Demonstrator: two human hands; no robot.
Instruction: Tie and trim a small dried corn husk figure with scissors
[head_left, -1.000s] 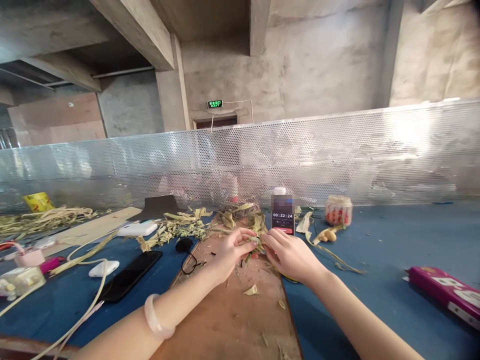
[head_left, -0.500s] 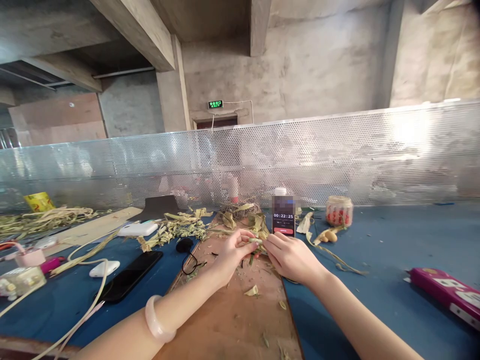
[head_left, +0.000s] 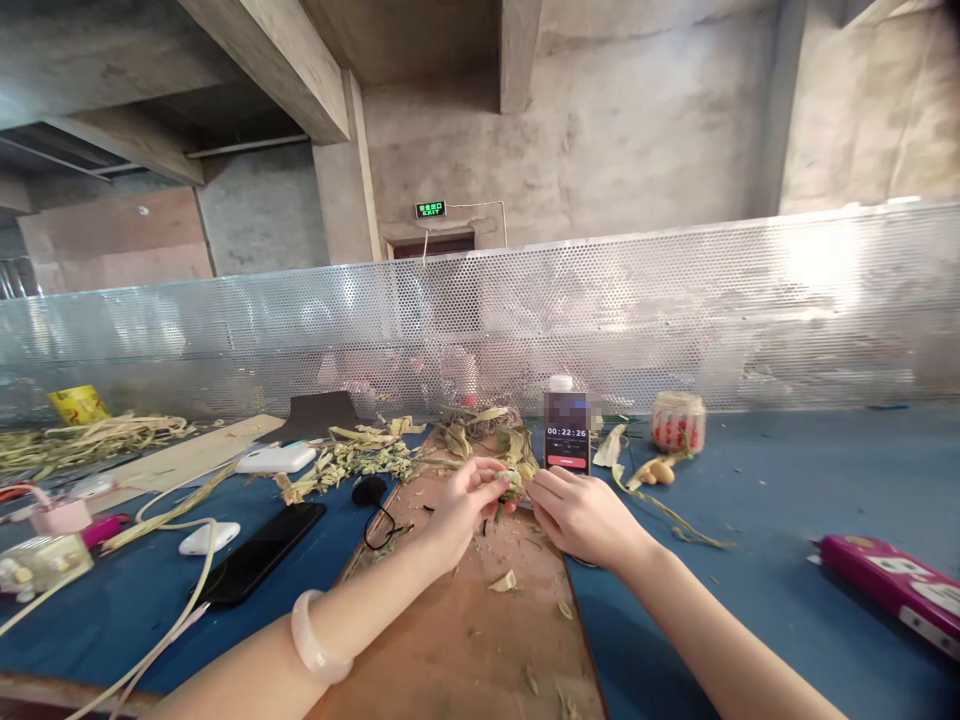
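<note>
My left hand (head_left: 463, 505) pinches a small pale-green piece of dried plant (head_left: 510, 481) between thumb and fingers, over the brown board (head_left: 480, 630). Close beside it on the right, my right hand (head_left: 576, 508) is closed, its fingertips bunched near the plant piece. What those fingers grip, if anything, I cannot make out. Dried leaves (head_left: 517, 445) lie heaped just beyond both hands. Small leaf scraps (head_left: 504, 581) are scattered over the board.
A phone with a running timer (head_left: 568, 435) stands upright against a white-capped bottle (head_left: 560, 383). Left lie a black phone (head_left: 262, 555), white cables, a white case (head_left: 276, 458) and dried stalks (head_left: 360, 455). Right are a jar (head_left: 678, 422) and a magenta box (head_left: 892, 580). Perforated metal (head_left: 637, 320) borders the back.
The plant piece in my left fingers has turned and more of its green side shows. My right fingertips have shifted slightly. The timer has advanced one second.
</note>
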